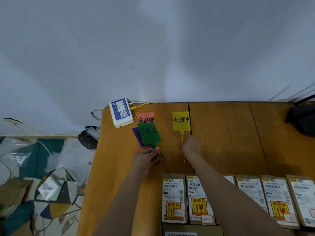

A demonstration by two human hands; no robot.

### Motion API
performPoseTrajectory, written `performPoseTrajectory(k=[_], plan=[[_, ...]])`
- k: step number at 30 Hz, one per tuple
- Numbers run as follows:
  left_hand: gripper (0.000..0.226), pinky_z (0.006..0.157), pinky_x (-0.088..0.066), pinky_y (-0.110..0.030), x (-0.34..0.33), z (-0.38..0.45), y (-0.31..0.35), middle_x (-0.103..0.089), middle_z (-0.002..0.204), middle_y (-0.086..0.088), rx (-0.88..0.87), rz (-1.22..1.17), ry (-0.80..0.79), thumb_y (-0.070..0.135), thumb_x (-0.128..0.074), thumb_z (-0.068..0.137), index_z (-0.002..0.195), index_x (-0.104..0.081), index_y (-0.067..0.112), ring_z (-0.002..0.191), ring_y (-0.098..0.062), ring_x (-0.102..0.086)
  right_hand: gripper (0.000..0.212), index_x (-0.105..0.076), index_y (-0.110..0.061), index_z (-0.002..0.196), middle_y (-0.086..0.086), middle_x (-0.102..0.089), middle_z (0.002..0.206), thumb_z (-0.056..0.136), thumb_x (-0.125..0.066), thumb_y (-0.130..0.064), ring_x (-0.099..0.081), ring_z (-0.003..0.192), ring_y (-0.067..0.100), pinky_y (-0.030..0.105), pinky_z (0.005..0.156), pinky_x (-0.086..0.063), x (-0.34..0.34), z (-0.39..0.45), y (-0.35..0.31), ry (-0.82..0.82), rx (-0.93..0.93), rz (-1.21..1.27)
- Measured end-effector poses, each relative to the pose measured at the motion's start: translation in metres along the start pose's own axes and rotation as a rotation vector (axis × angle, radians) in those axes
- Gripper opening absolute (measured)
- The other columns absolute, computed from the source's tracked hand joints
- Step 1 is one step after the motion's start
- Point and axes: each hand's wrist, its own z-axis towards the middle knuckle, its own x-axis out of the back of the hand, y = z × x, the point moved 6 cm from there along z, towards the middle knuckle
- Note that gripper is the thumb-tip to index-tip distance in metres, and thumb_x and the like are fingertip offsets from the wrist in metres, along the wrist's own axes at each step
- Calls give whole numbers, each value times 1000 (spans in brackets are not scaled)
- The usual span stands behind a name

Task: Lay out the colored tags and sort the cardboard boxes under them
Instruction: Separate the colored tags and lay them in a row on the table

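Left hand (148, 158) is pinching the green tag (149, 133) by its stem, tag pointing away; right hand (190, 147) is sitting curled on the yellow tag (181, 120)'s tail, so the left's nearer.

the green tag (149, 134) covers most of the purple tag (136, 135) behind it and the lower edge of the pink tag (145, 117), so the purple one's writing is hidden. right of the green tag, the right hand (190, 148) hides part of the yellow tag's (181, 120) stem. the near row of cardboard boxes (173, 198) carries small, blurred print, and the right forearm crosses one box.
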Motion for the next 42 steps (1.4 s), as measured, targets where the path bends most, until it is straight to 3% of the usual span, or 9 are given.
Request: performPoseTrajectory(k=[3, 7, 10, 13, 17, 28, 33, 37, 42], plan=[[14, 70, -57, -26, 2, -4, 4, -63, 81, -9, -9, 1, 1, 5, -71, 87, 96, -69, -5, 75, -18, -60, 20, -59, 0, 109, 15, -65, 103, 98, -60, -18, -65, 96, 31, 31, 66, -43, 4, -8, 0, 17, -15, 1], [11, 67, -56, -27, 2, -21, 12, -63, 81, -11, -43, 8, -11, 5, -71, 86, 92, -70, -4, 74, -19, -60, 27, -56, -10, 76, 6, -55, 67, 97, -63, -26, -54, 57, 18, 28, 50, -41, 17, -36, -11, 41, 3, 173], [12, 61, -50, -29, -3, -45, 13, -59, 73, -11, -86, 48, -42, 6, -73, 85, 89, -70, -4, 63, -19, -55, 21, -66, -2, 84, 12, -65, 72, 97, -63, -19, -63, 60, 22, 38, 60, -61, 18, -87, -27, -206, 51, 479], [15, 60, -52, -28, -3, -73, 8, -63, 72, -11, -129, 80, -29, 7, -75, 83, 91, -70, -4, 60, -19, -56, 18, -70, 2, 92, 14, -70, 79, 96, -65, -15, -68, 68, 22, 29, 61, -61, 21, -146, -35, -401, 145, 479], [32, 66, -57, -27, -4, -110, -5, -67, 92, -19, -133, 94, -73, 7, -77, 82, 107, -66, -10, 72, -22, -64, 16, -74, 9, 97, 25, -70, 86, 91, -67, -4, -67, 74, 25, 37, 75, -62, 39, -196, -18, -328, 193, 446], [30, 60, -58, -21, -53, -202, -49, -67, 87, -14, -122, 83, -206, 3, -69, 88, 114, -62, -10, 69, -16, -64, 18, -71, 11, 84, 20, -62, 72, 83, -68, -7, -61, 65, 25, 33, 63, -58, 95, -278, 57, -199, 143, 630], [28, 59, -58, -21, -88, -223, -68, -67, 92, -17, -123, 90, -190, 1, -65, 90, 114, -62, -12, 70, -16, -63, 22, -69, 13, 103, 21, -67, 77, 84, -64, 3, -66, 65, 27, 34, 67, -62, 129, -272, 98, -208, 105, 710], [19, 63, -57, -23, -124, -233, -83, -64, 92, -15, -104, 114, -185, -7, -61, 91, 109, -58, -8, 78, -18, -61, 10, -70, 6, 96, 16, -70, 76, 88, -66, 3, -66, 61, 21, 26, 56, -58, 168, -249, 128, -191, 122, 686], [17, 66, -52, -25, -155, -224, -94, -60, 92, -13, -111, 175, -133, -8, -57, 93, 110, -62, -9, 76, -18, -56, 5, -69, 0, 85, 17, -69, 80, 87, -66, 4, -66, 65, 24, 33, 66, -62, 205, -204, 156, -143, 115, 606]])
